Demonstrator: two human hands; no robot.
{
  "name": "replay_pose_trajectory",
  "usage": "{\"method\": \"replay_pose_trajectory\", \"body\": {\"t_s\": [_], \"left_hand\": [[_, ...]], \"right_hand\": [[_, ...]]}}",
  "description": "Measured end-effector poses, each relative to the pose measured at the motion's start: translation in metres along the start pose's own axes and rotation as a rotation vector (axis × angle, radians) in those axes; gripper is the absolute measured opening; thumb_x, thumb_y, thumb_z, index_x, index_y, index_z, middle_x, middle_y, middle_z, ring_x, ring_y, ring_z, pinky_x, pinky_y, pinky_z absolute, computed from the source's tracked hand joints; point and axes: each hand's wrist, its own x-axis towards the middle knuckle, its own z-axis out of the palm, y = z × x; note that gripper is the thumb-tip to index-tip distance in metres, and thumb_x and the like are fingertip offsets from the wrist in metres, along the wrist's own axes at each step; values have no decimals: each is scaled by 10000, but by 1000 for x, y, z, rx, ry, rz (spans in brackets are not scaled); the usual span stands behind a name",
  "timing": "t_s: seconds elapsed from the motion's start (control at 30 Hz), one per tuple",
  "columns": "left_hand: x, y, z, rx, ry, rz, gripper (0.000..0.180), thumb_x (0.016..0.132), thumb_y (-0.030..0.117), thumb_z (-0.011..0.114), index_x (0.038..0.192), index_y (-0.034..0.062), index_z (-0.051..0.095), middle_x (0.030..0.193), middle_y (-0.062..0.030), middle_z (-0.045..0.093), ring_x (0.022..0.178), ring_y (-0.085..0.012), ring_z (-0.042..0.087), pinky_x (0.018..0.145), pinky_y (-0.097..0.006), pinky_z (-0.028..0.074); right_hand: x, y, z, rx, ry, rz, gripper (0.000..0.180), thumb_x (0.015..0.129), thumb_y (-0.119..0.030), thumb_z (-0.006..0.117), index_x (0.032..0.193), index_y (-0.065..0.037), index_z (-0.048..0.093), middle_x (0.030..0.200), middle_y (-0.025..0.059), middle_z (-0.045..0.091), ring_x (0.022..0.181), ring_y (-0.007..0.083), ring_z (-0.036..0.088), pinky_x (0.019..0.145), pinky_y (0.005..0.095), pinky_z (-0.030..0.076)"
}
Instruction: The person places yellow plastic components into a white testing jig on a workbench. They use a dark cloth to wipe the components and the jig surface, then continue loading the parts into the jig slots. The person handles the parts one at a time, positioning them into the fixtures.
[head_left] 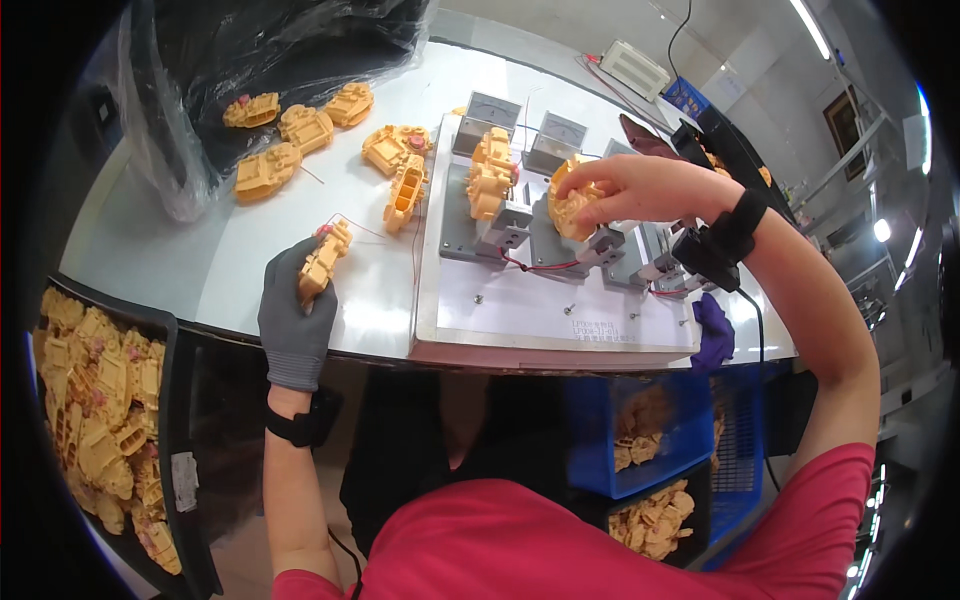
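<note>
My left hand, in a grey glove, grips a yellow plastic housing with thin red wires, above the white tabletop left of the test board. My bare right hand has its fingers curled round another yellow housing on the middle grey fixture; the fingers partly cover it. A third housing stands upright on the left fixture. Grey dial meters rise behind the fixtures. The fixtures sit on a raised white board, with red and black leads between them.
Several loose housings lie at the far left of the table, beside a black plastic bag. A dark bin full of housings stands lower left. Blue crates are under the table edge at right. A purple cloth lies beside the board.
</note>
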Motion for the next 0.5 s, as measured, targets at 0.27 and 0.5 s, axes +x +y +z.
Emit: {"method": "replay_pose_trajectory", "body": {"t_s": [0.27, 0.5], "left_hand": [[-1, 2, -3, 23, -8, 13, 498, 767, -51, 630, 1241, 101, 616, 1172, -119, 626, 1087, -309, 636, 917, -371, 518], [-3, -1, -1, 26, 31, -33, 458, 817, -25, 648, 1260, 73, 585, 1170, -119, 634, 1079, -281, 646, 921, -353, 518]], "right_hand": [[5, -10, -5, -43, -30, 42, 485, 950, -370, 651, 1359, -126, 560, 1126, 120, 691, 1029, 213, 641, 923, 309, 487], [-30, -16, -13, 43, 244, 154, 501, 968, -307, 654, 1416, -114, 535, 1137, 82, 685, 968, 139, 644, 837, 268, 504]]}}
